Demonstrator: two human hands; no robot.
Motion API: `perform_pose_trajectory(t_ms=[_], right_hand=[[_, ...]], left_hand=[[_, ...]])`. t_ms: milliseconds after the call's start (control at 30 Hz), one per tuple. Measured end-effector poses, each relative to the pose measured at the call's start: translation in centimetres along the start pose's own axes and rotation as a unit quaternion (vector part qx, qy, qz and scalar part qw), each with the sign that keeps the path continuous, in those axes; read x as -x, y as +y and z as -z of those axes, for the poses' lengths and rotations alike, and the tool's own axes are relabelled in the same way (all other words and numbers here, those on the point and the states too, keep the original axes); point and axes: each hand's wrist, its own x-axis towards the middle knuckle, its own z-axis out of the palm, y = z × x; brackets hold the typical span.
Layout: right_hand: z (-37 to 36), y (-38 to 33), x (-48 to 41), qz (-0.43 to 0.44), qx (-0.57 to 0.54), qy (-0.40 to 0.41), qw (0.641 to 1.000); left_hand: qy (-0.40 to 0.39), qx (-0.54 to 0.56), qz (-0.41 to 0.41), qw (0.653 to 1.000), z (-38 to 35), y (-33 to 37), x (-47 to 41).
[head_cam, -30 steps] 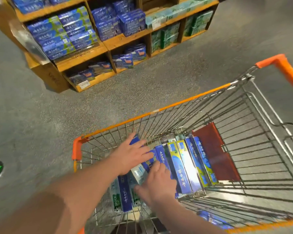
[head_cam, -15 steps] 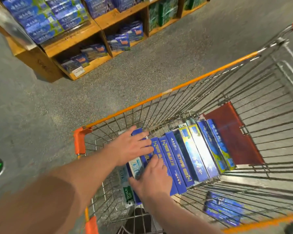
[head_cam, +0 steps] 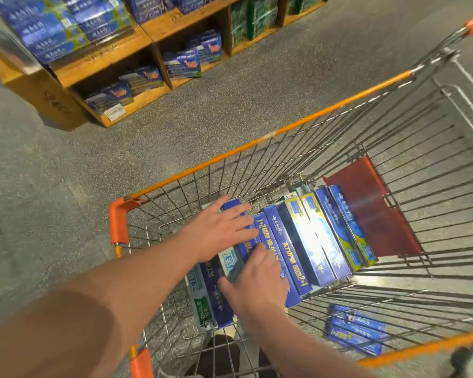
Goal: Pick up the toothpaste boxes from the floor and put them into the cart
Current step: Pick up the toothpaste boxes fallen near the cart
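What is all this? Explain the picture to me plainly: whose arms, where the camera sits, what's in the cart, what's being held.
There is no machine here. A person wears one camera on the head, and it looks down at their own bare arms. That is the only view.

Below them stands a wire shopping cart with orange rails. On its bottom lies a row of blue toothpaste boxes, side by side, next to a red flap.

The left hand lies flat on the boxes with straight fingers. The right hand curls round one box in the row.

A few loose boxes show through the wire at lower right, apparently on the grey floor. Behind stand wooden shelves stocked with similar boxes.
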Motion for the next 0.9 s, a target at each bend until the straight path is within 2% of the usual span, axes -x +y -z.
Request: perform_pose_trajectory(t_ms=[200,500,900], right_hand=[[-0.2,0.5,-0.2,0.007,0.0,0.008,1.0],[0.7,1.2,0.2,0.018,0.003,-0.005,1.0],[2.0,1.6,1.7,0.021,0.008,0.007,1.0]], left_hand=[[-0.035,0.022,0.028,0.999,-0.1,1.3,-0.2],[-0.075,0.035,0.022,0.996,1.6,1.4,0.2],[-0.014,0.107,0.031,0.994,2.7,2.0,0.1]])
